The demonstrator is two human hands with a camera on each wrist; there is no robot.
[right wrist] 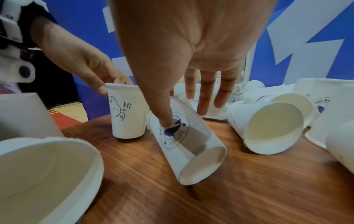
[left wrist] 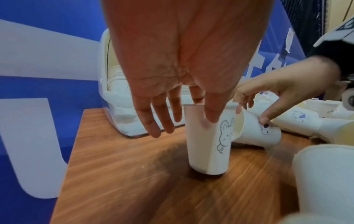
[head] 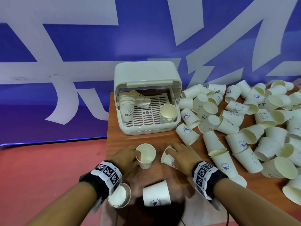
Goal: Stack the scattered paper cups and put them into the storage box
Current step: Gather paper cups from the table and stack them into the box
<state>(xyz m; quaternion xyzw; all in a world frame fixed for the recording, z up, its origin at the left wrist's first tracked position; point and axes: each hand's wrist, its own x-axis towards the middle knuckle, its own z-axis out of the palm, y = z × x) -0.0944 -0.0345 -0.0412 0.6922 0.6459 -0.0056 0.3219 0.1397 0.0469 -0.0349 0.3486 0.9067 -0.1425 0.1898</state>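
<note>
Down on the wooden table, the left hand pinches the rim of an upright rabbit-print paper cup: in the left wrist view the thumb presses the cup's outer wall near the rim while another finger goes down behind the rim, and the remaining fingers hang straight and free to the outside. Just beside that grip, toward the person's right, the right hand holds a whale-print paper cup that is tilted on its side, its mouth turned toward the rabbit cup and its base toward the person; the right wrist view shows the thumb on the printed wall with at least one finger at the rim, the other fingers extended beyond it. The two cups stand close, but whether they touch cannot be told. Nearer the person than both grips, an upside-down whale-print cup stands on the table, and an open-mouthed cup sits under the left wrist. Beyond the hands stands the cream storage box, its clear front lid raised, with a tall stack of "HELLO" cups at its left inside and a short stack of cups at its right. To the right of the right hand's grip, a heap of scattered paper cups lies tumbled across the table. A blue and white banner hangs behind.
</note>
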